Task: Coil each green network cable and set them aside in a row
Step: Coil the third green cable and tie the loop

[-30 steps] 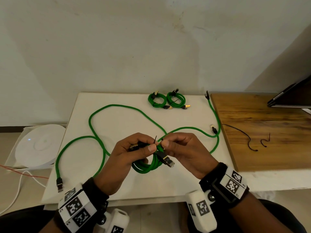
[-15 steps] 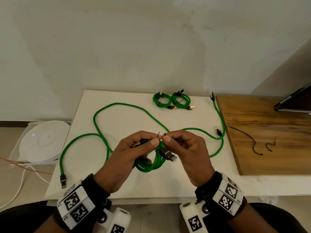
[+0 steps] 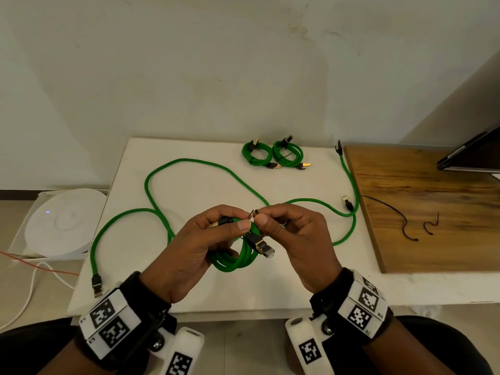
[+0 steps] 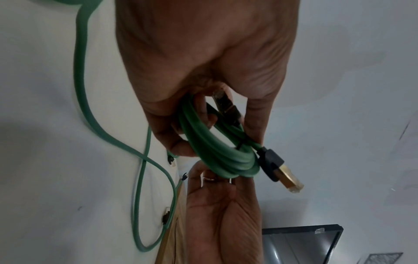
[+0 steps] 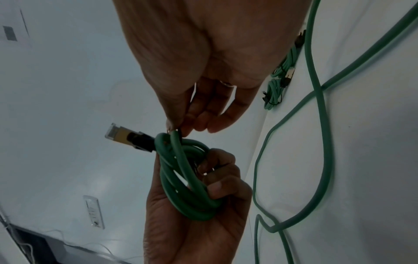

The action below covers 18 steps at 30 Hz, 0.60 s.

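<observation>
A coiled green network cable [image 3: 238, 259] [image 4: 221, 153] [image 5: 187, 187] is held above the white table [image 3: 189, 293] by my left hand [image 3: 189, 247], whose fingers curl round the loops. Its gold-tipped plug [image 3: 263, 247] [image 4: 282, 173] [image 5: 122, 135] sticks out toward the right. My right hand [image 3: 295, 239] [image 5: 192, 116] pinches a thin black twist tie [image 3: 253, 212] at the top of the coil, thumb against forefinger. Two tied coils [image 3: 257, 154] [image 3: 288, 154] lie side by side at the table's far edge. Two loose green cables [image 3: 189, 165] [image 3: 351, 212] sprawl across the table.
A wooden board [image 3: 422, 207] adjoins the table on the right, with two spare black ties [image 3: 389, 212] [image 3: 431, 226] on it and a dark laptop [image 3: 470, 158] at its far corner. A white round device [image 3: 62, 223] sits lower left, with white and red wires nearby.
The hands have stayed together at the top of the coil, working the tie's ends between the fingertips. The camera view shifted slightly; the cables on the table have not moved.
</observation>
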Each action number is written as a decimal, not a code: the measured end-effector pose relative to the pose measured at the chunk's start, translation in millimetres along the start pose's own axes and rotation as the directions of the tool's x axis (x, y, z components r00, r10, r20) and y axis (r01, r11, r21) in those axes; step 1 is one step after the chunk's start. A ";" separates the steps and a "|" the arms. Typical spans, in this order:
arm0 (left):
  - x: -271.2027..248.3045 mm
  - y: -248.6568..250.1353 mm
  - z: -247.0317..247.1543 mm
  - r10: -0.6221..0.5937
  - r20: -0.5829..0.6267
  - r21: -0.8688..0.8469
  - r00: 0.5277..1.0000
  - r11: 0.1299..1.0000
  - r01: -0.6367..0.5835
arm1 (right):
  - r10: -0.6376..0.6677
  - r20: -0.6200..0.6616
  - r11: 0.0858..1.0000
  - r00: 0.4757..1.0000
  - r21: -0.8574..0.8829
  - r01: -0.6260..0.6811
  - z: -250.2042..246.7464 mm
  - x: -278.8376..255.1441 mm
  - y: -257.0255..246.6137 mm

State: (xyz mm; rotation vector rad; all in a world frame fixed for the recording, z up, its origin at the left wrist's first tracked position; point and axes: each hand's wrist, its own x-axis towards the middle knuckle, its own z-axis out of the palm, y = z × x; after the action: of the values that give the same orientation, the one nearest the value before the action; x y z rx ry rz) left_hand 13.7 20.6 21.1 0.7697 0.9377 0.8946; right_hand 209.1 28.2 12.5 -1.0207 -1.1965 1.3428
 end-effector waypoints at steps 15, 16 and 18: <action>1.8 0.8 -1.8 -0.040 0.000 0.033 0.999 0.999 0.040 | 0.014 0.026 0.999 1.000 -0.040 -0.013 -0.4 -0.3 -1.7; 1.8 0.1 -2.2 -0.034 -0.002 0.037 0.999 0.999 0.034 | 0.013 0.030 0.999 0.999 -0.044 -0.011 -0.6 -0.2 -1.6; 1.8 -1.0 -2.6 -0.022 -0.004 0.038 1.000 0.999 0.022 | 0.013 0.039 0.999 0.999 -0.045 -0.011 -1.6 0.4 -1.4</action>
State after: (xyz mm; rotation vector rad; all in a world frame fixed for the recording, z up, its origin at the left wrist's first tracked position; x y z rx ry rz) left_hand 12.2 22.2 18.6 0.7894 0.9674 0.8611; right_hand 210.8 28.7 13.7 -1.0392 -1.2568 1.3558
